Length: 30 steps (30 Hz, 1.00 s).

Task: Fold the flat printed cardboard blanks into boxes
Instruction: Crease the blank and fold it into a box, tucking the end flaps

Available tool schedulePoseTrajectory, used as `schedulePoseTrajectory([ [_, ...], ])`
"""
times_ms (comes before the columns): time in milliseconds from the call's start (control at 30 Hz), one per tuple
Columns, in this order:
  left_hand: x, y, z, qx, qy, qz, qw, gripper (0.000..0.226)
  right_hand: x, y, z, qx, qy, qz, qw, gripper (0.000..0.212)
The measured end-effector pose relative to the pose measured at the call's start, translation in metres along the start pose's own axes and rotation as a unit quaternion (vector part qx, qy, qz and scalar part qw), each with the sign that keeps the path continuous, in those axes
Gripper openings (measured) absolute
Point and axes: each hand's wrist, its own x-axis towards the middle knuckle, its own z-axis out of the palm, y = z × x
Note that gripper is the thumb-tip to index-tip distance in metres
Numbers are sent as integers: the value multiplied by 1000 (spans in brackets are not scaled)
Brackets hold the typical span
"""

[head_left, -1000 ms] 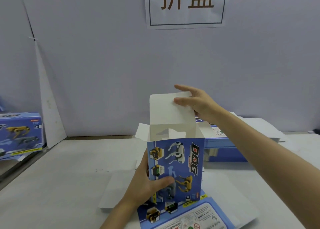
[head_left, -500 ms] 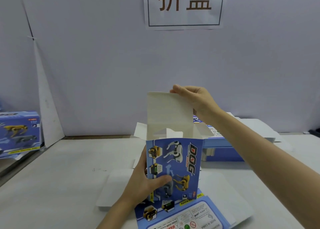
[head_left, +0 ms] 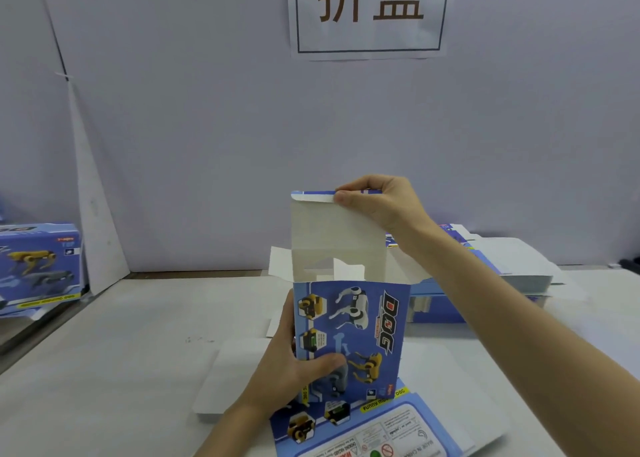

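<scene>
Gripping the left side of the blue box [head_left: 360, 335], the left hand [head_left: 287, 366] holds it upright at 6 o'clock. The right hand [head_left: 381, 200] pinches the bent edge of its top flap [head_left: 332, 228]. Some flat blanks [head_left: 512, 266] lie at 3 o'clock, a finished box [head_left: 38, 262] at 9 o'clock.

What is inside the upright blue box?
Through the open top of the box, only white inner walls and a small flap show. Its printed front panel hides everything lower.
</scene>
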Motion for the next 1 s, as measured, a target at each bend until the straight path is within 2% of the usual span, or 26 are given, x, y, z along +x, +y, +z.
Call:
schedulePoseTrajectory([
  [67, 0, -1, -6, 1, -25, -27, 999, 84, -4, -9, 0, -55, -3, -9, 998, 5],
  [133, 1, 5, -12, -6, -10, -47, 999, 82, -8, -10, -8, -110, 24, -27, 993, 29],
  [233, 9, 25, -14, -84, 97, -16, 992, 51, -39, -2, -20, -53, 181, -72, 979, 46],
  [267, 11, 34, -14, -109, 135, -3, 985, 42, -52, 5, -21, -31, 193, -75, 978, 51],
  [333, 13, 55, -14, -123, 166, 30, 978, 40, -78, 20, -11, -24, 110, -52, 992, 63],
  [400, 12, 74, -12, -118, 156, 64, 979, 50, -97, 28, 6, 1, -6, -50, 999, 70],
  [433, 10, 82, -9, -109, 152, 78, 979, 55, -102, 30, 14, 34, -31, -59, 997, 71],
  [500, 7, 93, -6, -89, 161, 97, 978, 55, -107, 28, 23, 81, -20, -83, 993, 70],
  [567, 4, 103, -2, -79, 195, 108, 972, 34, -110, 25, 24, 85, 3, -106, 991, 72],
  [600, 3, 106, -2, -71, 216, 117, 967, 31, -110, 24, 24, 80, 5, -106, 991, 73],
  [667, 0, 111, -3, -47, 244, 118, 961, 36, -112, 24, 22, 78, -5, -89, 993, 75],
  [800, 0, 115, -10, -47, 224, 95, 969, 49, -114, 20, 21, 81, -18, -107, 991, 79],
  [867, -1, 120, -8, -52, 212, 104, 970, 40, -116, 19, 21, 68, -12, -120, 990, 80],
  [1000, -3, 121, -14, -53, 241, 132, 960, 28, -118, 16, 25, 66, -18, -119, 991, 81],
])
